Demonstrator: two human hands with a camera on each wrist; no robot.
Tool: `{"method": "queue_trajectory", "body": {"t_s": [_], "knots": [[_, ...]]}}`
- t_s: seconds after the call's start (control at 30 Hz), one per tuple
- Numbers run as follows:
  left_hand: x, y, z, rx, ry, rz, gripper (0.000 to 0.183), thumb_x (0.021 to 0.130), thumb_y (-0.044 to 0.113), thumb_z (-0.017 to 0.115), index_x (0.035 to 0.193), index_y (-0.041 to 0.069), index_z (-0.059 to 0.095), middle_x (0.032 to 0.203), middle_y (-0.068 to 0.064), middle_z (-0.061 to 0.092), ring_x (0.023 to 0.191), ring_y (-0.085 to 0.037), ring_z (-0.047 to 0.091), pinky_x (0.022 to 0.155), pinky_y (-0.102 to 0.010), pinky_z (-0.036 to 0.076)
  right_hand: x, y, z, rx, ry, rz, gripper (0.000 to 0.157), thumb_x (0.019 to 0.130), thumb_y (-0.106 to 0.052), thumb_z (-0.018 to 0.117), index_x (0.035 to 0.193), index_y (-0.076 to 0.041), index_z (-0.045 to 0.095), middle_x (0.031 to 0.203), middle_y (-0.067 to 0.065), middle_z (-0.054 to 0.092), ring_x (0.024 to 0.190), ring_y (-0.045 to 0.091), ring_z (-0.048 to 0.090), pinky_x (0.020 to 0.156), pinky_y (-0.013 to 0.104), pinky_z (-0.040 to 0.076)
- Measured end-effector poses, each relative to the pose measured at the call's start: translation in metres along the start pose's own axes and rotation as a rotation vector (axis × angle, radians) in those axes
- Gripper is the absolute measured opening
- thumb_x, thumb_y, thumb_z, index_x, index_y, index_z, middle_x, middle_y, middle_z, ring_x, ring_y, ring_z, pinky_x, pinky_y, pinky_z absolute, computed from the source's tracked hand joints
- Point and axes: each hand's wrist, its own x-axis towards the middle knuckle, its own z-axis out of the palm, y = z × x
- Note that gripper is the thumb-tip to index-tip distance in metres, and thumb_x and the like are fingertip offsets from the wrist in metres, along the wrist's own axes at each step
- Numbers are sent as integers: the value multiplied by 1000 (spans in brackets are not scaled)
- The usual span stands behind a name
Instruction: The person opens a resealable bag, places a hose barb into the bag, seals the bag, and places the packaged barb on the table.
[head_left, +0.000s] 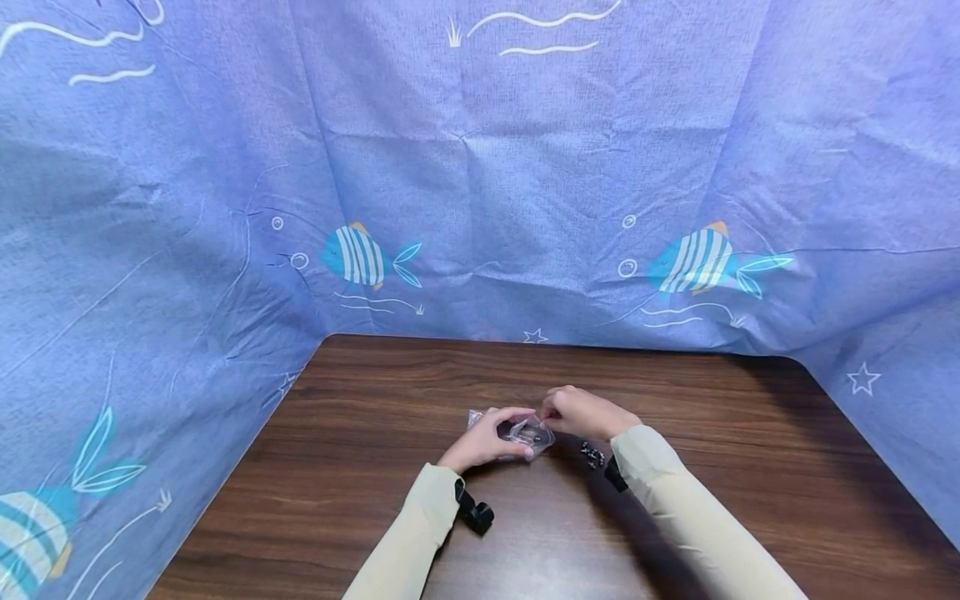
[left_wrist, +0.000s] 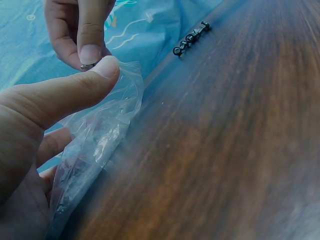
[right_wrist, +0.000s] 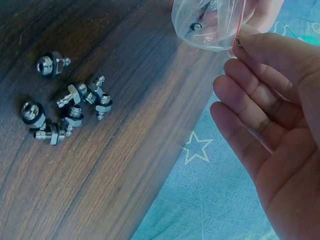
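Observation:
My left hand [head_left: 482, 439] holds a clear zip bag [head_left: 532, 433] with its mouth spread, thumb on one side and fingers on the other. Inside the bag, a metal fitting with a dark ring [right_wrist: 196, 27] shows in the right wrist view. My right hand [head_left: 587, 413] is at the bag's mouth, thumb and forefinger pinching a small metal fitting [left_wrist: 88, 66], mostly hidden by the fingertips. On the table beside the right wrist lies a loose group of metal hose fittings [right_wrist: 72, 111], several with hex bodies and black rings.
The dark wood-grain table [head_left: 360, 475] runs back to a blue fish-print cloth [head_left: 525, 208] that hangs behind and at both sides. Black straps with a camera [head_left: 477, 513] sit on the wrists. A shiny bit of clear plastic [head_left: 474, 417] pokes out behind the left hand.

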Motion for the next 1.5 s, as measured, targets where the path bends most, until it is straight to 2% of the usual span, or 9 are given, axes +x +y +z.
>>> {"method": "queue_trajectory", "body": {"t_s": [0.27, 0.5, 0.8, 1.03, 1.33, 1.5], "knots": [[0, 0, 1, 3, 1, -7, 63, 77, 34, 81, 134, 27, 57, 131, 4, 60, 112, -16, 48, 96, -37, 40, 0, 0, 1, 13, -7, -14, 6, 85, -14, 72, 83, -9, 71, 76, -6, 61, 67, 0, 52, 62, 17, 47], [1, -1, 0, 14, 2, -17, 63, 76, 36, 81, 134, 29, 57, 130, 6, 59, 112, -14, 48, 97, -36, 40, -3, 2, -4, 39, -17, -23, 5, 85, -11, 71, 85, -6, 72, 79, -3, 65, 70, 3, 58, 65, 19, 50], [2, -2, 0, 22, 7, -1, 65, 76, 36, 81, 135, 25, 57, 131, 6, 60, 112, -14, 48, 98, -35, 40, -16, 13, -10, 65, -85, 48, 4, 81, -9, 73, 82, -6, 71, 77, -3, 66, 68, 3, 58, 66, 20, 51], [2, -2, 0, 19, 6, -1, 66, 76, 36, 81, 135, 24, 56, 130, 7, 60, 112, -13, 48, 99, -35, 39, -28, 22, -10, 46, -105, 44, 6, 80, -7, 73, 86, -5, 73, 80, 0, 70, 74, 9, 64, 71, 23, 53], [1, -1, 0, 24, 9, -9, 65, 76, 35, 82, 135, 25, 57, 128, 5, 61, 111, -15, 48, 97, -36, 40, -39, 29, -8, 14, -104, 37, 7, 77, -4, 75, 84, -6, 73, 80, 0, 71, 73, 9, 64, 70, 24, 52], [0, -1, 0, 22, 7, 21, 65, 77, 35, 81, 135, 22, 56, 129, 3, 61, 111, -15, 48, 97, -39, 40, -43, 32, -4, 30, -111, 21, 11, 75, 2, 74, 83, -5, 74, 81, 1, 72, 74, 10, 65, 69, 22, 52]]}}
